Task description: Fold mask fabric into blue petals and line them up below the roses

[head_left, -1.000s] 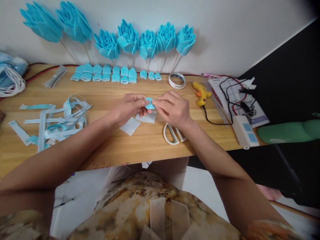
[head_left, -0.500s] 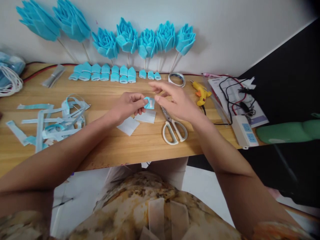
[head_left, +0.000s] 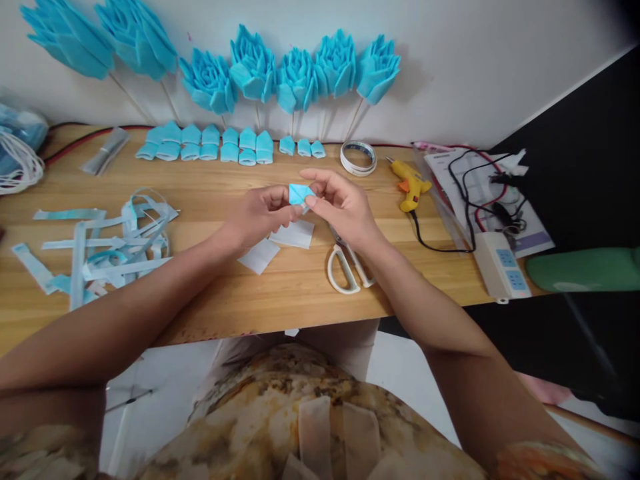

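A small folded piece of blue fabric point(head_left: 300, 194) is held up between both hands above the wooden table. My left hand point(head_left: 263, 213) pinches its left and lower side. My right hand point(head_left: 343, 203) grips its right corner between thumb and fingers. Two white squares of sheet point(head_left: 294, 235) lie under the hands, partly hidden by them. Scissors with white handles point(head_left: 343, 270) rest below my right hand, their blades mostly covered by it. Behind the hands stands a row of similar folded blue pieces point(head_left: 230, 145).
Blue fabric flowers on sticks point(head_left: 253, 63) lean along the wall. A tape roll point(head_left: 359, 159), a yellow glue gun point(head_left: 410, 185) and a power strip point(head_left: 501, 267) are on the right. Cut blue strips point(head_left: 125, 243) lie in a heap on the left.
My right hand has come in from hovering at the right and now grips the folded piece too. The piece has been turned, showing its blue folded face instead of the white patch.
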Available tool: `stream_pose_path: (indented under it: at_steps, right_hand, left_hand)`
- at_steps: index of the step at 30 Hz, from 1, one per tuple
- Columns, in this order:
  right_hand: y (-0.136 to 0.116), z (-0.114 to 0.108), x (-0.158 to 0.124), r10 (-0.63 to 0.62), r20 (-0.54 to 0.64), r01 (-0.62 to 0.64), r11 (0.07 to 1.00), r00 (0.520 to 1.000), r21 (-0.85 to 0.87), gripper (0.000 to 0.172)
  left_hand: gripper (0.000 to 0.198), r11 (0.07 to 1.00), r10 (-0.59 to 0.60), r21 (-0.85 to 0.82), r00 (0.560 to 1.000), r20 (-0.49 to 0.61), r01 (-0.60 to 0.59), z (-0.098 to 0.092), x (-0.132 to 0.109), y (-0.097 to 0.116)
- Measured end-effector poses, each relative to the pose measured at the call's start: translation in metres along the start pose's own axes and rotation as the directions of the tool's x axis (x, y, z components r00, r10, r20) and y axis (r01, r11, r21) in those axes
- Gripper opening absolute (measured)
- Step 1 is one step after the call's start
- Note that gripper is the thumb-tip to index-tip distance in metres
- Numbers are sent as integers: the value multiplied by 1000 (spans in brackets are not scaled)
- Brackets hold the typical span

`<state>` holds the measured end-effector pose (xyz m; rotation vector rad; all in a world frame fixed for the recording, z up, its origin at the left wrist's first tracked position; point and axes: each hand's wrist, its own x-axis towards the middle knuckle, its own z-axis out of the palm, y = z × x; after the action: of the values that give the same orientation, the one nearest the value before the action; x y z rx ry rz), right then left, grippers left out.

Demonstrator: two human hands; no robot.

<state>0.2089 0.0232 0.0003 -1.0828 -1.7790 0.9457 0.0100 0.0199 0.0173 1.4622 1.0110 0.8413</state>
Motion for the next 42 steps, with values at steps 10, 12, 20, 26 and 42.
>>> stream_pose_path:
  at_steps: [10,12,20,26,42]
  right_hand:
    - [0,-4,2,37,-2,-37,999,999,-37,40]
    - [-2,-5,2,28,1,-27,998,1000,-63,41]
    - [-9,-48,7,134,-2,-129,948,991,-292,29]
    - [-7,-63,6,246,128,-124,795,961,-593,18]
    - [-12,-52,5,244,220,-23,717,944,-697,8]
  left_hand:
    - [19,997,30,-67,992,-121,-38,2,1,4]
    - [18,997,29,-71,992,-123,-38,2,1,4]
    - [17,996,4,-84,981,-194,-21,2,3,2]
    - [19,998,-9,-68,984,-176,-3,2,2,3]
    - [20,998,-16,-60,990,-143,7,2,2,0]
